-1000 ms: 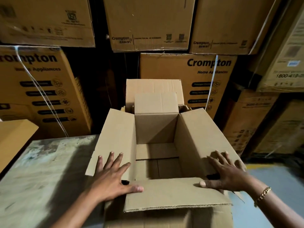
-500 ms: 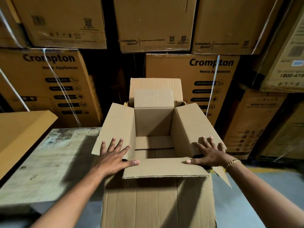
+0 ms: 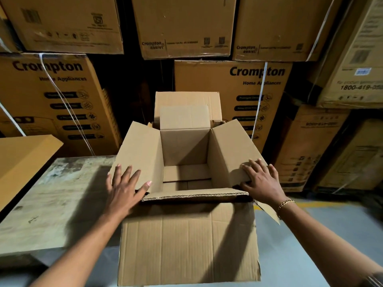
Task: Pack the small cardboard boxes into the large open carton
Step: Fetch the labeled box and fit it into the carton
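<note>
Head view: plain brown carton (image 3: 186, 245) open; left hand (image 3: 124, 189), right hand (image 3: 263, 181) flat on its flaps (image 3: 141, 148).

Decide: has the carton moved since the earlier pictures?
No. The carton overlaps the table at the same far corner; only the view drew back.

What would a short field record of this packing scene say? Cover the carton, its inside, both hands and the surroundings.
carton: large, open at the top, flaps spread
inside: only the bottom flaps show; no small boxes in it
left hand: flat on the left flap, fingers straight
right hand: spread on the right flap
bracelet: on the right wrist
table: worn top, left of the carton
Crompton boxes: stacked behind
</note>
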